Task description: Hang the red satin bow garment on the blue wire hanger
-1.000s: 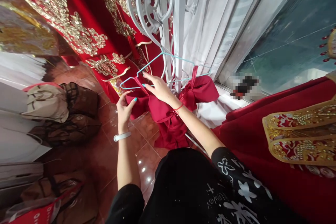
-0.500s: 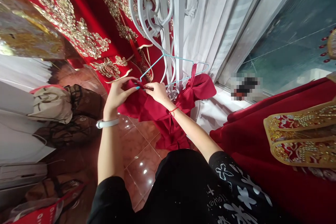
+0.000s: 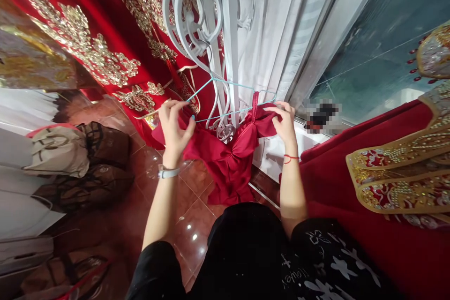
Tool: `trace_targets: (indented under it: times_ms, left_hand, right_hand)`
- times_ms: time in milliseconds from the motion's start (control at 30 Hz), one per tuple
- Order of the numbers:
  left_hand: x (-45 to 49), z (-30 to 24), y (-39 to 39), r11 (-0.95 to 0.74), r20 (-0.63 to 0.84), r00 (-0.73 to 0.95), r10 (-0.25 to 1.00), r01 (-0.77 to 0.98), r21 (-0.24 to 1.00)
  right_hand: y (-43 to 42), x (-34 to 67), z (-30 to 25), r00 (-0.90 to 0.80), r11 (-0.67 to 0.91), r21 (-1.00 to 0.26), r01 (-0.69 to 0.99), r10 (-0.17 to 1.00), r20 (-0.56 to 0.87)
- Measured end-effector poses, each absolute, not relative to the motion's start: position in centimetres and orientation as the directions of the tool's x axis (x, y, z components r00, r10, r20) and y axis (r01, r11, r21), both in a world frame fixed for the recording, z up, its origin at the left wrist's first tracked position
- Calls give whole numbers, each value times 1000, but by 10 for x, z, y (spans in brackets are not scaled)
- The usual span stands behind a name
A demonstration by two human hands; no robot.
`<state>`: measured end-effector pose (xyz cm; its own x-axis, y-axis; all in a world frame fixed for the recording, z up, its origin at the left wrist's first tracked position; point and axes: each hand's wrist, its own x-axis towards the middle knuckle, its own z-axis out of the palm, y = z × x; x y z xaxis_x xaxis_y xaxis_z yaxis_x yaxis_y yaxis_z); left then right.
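One red satin garment (image 3: 228, 159) hangs on one light-blue wire hanger (image 3: 228, 88), hooked on a white scrolled iron rack (image 3: 197, 23); the hanger's long axis runs left to right. Left hand (image 3: 175, 124) is closed, pinching the garment's left shoulder. Right hand (image 3: 284, 122) is closed, gripping the right shoulder beside one strap (image 3: 254, 103).

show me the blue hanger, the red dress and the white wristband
blue hanger (image 3: 225, 83), head view, on its upper wire.
red dress (image 3: 225, 159), head view, on the satin middle.
white wristband (image 3: 168, 173), head view, on the band at the left wrist.
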<state>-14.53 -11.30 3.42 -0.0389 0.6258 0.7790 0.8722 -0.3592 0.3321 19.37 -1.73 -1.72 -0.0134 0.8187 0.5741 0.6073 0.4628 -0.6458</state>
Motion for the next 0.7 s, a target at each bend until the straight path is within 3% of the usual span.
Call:
trace_targets:
  times_ms: [67, 167, 300, 500, 700]
  left_hand:
    - [-112, 33, -100, -411, 748, 72, 660, 867, 280]
    - [-59, 31, -62, -496, 484, 311, 818, 807, 319]
    - [-4, 26, -11, -406, 265, 318, 910, 816, 412]
    - [13, 17, 0, -265, 247, 159, 956, 829, 492]
    - [7, 16, 1, -339, 274, 219, 936, 770, 540]
  right_hand:
    - [-10, 215, -22, -94, 440, -601, 667, 850, 518]
    - [-9, 221, -21, -143, 446, -620, 646, 868, 476]
    - [-13, 218, -12, -101, 449, -656, 606, 862, 497]
    - [2, 230, 18, -46, 480, -607, 633, 806, 590]
    - [13, 193, 62, -288, 664, -504, 553, 719, 632]
